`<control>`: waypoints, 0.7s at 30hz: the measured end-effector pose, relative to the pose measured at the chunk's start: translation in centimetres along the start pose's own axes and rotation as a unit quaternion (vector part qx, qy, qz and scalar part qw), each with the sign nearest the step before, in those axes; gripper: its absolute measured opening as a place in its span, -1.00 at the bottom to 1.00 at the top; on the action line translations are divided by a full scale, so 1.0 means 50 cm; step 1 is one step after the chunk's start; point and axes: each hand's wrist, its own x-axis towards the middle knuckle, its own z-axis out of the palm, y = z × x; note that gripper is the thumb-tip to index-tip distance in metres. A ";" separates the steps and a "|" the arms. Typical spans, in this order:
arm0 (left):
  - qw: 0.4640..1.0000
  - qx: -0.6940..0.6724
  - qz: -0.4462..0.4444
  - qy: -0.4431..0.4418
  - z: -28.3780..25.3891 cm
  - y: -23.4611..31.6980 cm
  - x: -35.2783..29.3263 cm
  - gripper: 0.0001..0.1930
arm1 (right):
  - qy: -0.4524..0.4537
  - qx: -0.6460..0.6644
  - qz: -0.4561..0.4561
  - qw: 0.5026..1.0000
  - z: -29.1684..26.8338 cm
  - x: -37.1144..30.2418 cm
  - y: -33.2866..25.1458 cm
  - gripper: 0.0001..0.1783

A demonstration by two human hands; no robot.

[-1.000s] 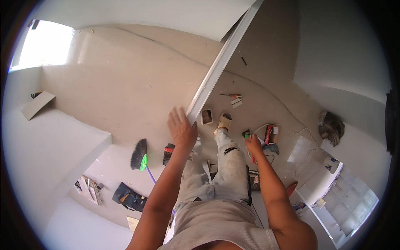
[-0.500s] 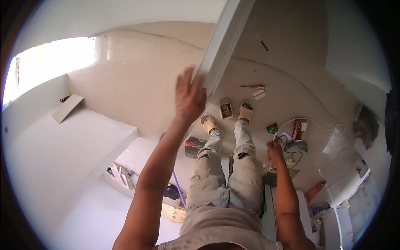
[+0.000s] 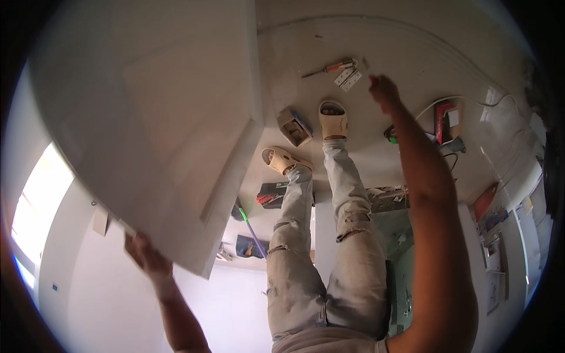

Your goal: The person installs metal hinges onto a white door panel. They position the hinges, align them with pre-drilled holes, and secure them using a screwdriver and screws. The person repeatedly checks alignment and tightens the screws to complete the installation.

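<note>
A large white door panel (image 3: 176,117) fills the upper left, tilted across the view. At its lower left edge my left hand (image 3: 150,259) is closed, fingers curled round the edge. My right hand (image 3: 385,94) is stretched forward above the floor, closed on a small red-handled tool. Its short flat blade (image 3: 365,62) points away from me; motion blur hides its exact kind. Close by on the floor lie metal hinges (image 3: 348,79) and a screwdriver (image 3: 321,70) with an orange handle. Between the panel and my right foot sits an open small carton (image 3: 294,127).
Beige clogs (image 3: 333,120) are on my feet. A black-and-red tool case (image 3: 272,195) lies behind the left one. To the right are a red box (image 3: 447,120) and a pale cable (image 3: 459,99) across the floor. A purple pole (image 3: 253,232) leans near my left leg.
The door panel has swung left, turning its broad face into view. My left hand has moved down and left along with it. My right hand has reached forward, carrying the red-handled tool.
</note>
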 end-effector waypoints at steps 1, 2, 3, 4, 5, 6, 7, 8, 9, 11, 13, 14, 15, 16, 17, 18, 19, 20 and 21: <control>0.996 0.076 0.035 -0.028 -0.032 -0.001 -0.009 -0.52 | 0.027 -0.031 -0.047 0.998 -0.007 0.044 -0.010 -0.68; 0.985 0.147 0.076 -0.057 -0.061 0.000 -0.011 -0.53 | 0.031 -0.018 -0.016 0.999 -0.018 0.097 -0.012 -0.65; 0.959 0.244 0.134 -0.061 -0.072 0.003 -0.013 -0.52 | 0.045 -0.043 -0.034 0.997 -0.025 0.154 -0.005 -0.65; 0.920 0.337 0.192 -0.055 -0.083 0.004 -0.016 -0.51 | 0.056 -0.067 -0.054 0.995 -0.026 0.194 0.001 -0.64; 0.907 0.363 0.209 -0.036 -0.091 0.005 -0.026 -0.48 | 0.116 -0.079 -0.057 0.988 -0.030 0.214 -0.016 -0.65; 0.893 0.387 0.228 -0.018 -0.097 0.005 -0.033 -0.45 | 0.179 -0.092 -0.056 0.978 -0.037 0.229 -0.034 -0.65; 0.879 0.408 0.246 0.001 -0.102 0.003 -0.037 -0.42 | 0.180 -0.078 -0.055 0.979 -0.035 0.242 -0.048 -0.65; 0.845 0.455 0.279 0.006 -0.088 0.014 -0.034 -0.40 | 0.182 -0.066 -0.055 0.980 -0.034 0.255 -0.063 -0.66; 0.839 0.466 0.281 0.003 -0.091 0.020 -0.035 -0.41 | 0.185 -0.051 -0.056 0.980 -0.026 0.266 -0.084 -0.66; 0.826 0.487 0.283 -0.003 -0.101 0.037 -0.040 -0.42 | 0.176 -0.067 -0.142 0.972 0.013 0.252 -0.129 -0.65; 0.880 0.430 0.195 0.048 -0.144 0.019 -0.064 -0.39 | 0.172 -0.037 -0.167 0.970 0.035 0.226 -0.158 -0.64; 0.858 0.471 0.200 0.036 -0.146 0.026 -0.064 -0.37 | 0.170 -0.001 -0.150 0.974 0.042 0.207 -0.166 -0.64; 0.835 0.509 0.208 0.028 -0.146 0.030 -0.063 -0.34 | 0.168 0.035 -0.132 0.976 0.048 0.196 -0.167 -0.64; 0.837 0.504 0.212 0.033 -0.148 0.032 -0.061 -0.33 | 0.181 0.045 -0.111 0.976 0.087 0.227 -0.134 -0.60; 0.838 0.500 0.213 0.041 -0.150 0.034 -0.064 -0.32 | 0.193 0.057 -0.093 0.975 0.091 0.229 -0.136 -0.55; 0.840 0.496 0.215 0.049 -0.152 0.036 -0.067 -0.30 | 0.153 0.093 -0.027 0.984 0.094 0.214 -0.118 -0.52; 0.841 0.493 0.217 0.057 -0.156 0.038 -0.071 -0.29 | 0.112 0.129 0.040 0.985 0.098 0.200 -0.107 -0.48; 0.845 0.487 0.211 0.062 -0.161 0.035 -0.070 -0.29 | 0.163 0.165 0.114 0.966 0.139 0.190 -0.087 -0.39; 0.848 0.484 0.204 0.068 -0.166 0.033 -0.070 -0.28 | 0.211 0.202 0.186 0.938 0.202 0.184 -0.063 -0.29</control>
